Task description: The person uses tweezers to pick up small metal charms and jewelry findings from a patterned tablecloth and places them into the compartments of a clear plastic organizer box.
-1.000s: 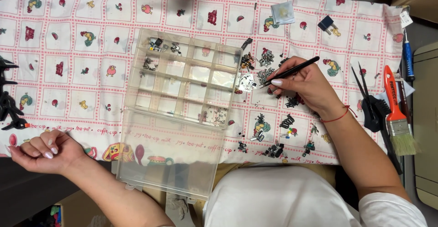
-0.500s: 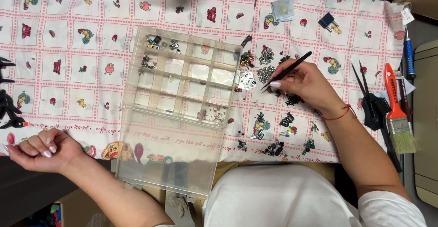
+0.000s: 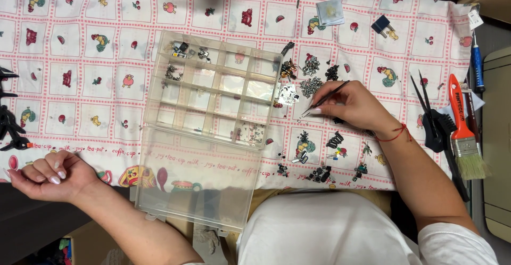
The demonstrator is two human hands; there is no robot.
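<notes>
My right hand (image 3: 355, 106) holds black tweezers (image 3: 324, 99) with the tips pointing down-left at small metal parts (image 3: 310, 87) heaped on the patterned tablecloth, just right of a clear compartment box (image 3: 213, 92). The box stands open, its lid (image 3: 199, 182) hanging over the table's near edge; a few compartments hold tiny parts. My left hand (image 3: 50, 174) rests palm up at the table's near left edge, fingers curled, holding nothing. More small dark parts (image 3: 319, 173) lie near the front edge below my right hand.
A paintbrush with an orange handle (image 3: 464, 132), a black brush (image 3: 434, 121) and a blue-handled tool (image 3: 476, 65) lie at the right. A black binder clip (image 3: 384, 26) and a small clear bag (image 3: 330, 10) sit at the back. Dark clips (image 3: 9, 121) lie at the far left.
The tweezers' tips have dropped lower toward the parts on the cloth. My left hand has stayed where it was.
</notes>
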